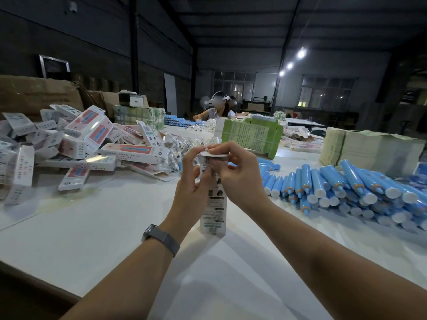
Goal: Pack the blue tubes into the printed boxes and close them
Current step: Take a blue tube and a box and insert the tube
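Note:
A white printed box (213,213) stands upright on its end on the white table (92,227), in the middle of the view. My left hand (189,181) grips its upper left side. My right hand (233,172) pinches the top flap (213,154), which is bent over the box's open end. What is inside the box is hidden. A heap of blue tubes (346,188) with white caps lies on the table to the right. A pile of packed printed boxes (76,144) lies at the left.
Bundles of flat green cartons (251,135) stand behind the box. A stack of pale sheets (369,148) sits at the far right. Clear small bags (178,144) lie behind my left hand. Two people sit at the table's far end.

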Motion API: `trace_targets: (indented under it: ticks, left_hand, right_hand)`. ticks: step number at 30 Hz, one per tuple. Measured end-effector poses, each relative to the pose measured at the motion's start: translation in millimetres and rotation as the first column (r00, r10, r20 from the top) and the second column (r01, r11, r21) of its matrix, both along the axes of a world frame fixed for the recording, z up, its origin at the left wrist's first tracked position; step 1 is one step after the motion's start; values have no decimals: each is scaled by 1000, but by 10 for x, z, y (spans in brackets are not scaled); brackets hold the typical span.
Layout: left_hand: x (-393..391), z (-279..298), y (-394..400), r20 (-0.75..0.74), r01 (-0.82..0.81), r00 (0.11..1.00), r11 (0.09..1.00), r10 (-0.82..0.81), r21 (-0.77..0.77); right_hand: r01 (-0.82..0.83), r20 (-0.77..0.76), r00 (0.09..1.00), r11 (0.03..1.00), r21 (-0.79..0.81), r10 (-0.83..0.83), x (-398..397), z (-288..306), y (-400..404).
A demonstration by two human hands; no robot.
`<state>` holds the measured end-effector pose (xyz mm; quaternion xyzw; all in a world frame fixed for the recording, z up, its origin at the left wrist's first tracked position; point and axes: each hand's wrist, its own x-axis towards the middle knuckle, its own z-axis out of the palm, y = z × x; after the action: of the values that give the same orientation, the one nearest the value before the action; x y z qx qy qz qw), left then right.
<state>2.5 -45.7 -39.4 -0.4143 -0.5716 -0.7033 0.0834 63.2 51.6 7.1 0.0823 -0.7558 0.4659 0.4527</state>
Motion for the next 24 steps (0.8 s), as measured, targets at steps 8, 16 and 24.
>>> trace_targets:
  ticks: [8, 16, 24]
  left_hand:
    - [-6, -6, 36, -62, -13, 998, 1000, 13, 0]
    - [-35, -51, 77, -76, -64, 995, 998, 62, -23]
    - [-52, -80, 105, -97, -104, 990, 994, 106, 20]
  right_hand:
    - [10, 7, 1000, 1000, 2, -10, 17, 49, -34]
    - [53, -54, 997, 997, 56, -49, -24, -17, -48]
    - [161, -78, 985, 978, 134, -152, -71, 20, -87]
